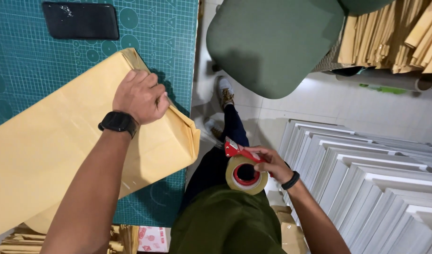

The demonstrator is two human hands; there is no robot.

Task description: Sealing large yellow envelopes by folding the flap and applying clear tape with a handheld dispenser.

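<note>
A teal gridded cutting mat (173,42) covers the worktable. On it lie a large yellow paper-wrapped parcel (51,150) and a flat black phone (80,20).

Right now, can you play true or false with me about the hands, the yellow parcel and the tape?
1. The left hand presses on a yellow paper-wrapped parcel. True.
2. The right hand is empty. False: it holds a red tape dispenser with a roll of tan tape.
3. The parcel lies on a green cutting mat. True.
4. A black phone sits on top of the parcel. False: it lies on the mat, apart from the parcel.
5. There is a black watch on the left wrist. True.
6. The chair is red. False: its seat is green.
</note>
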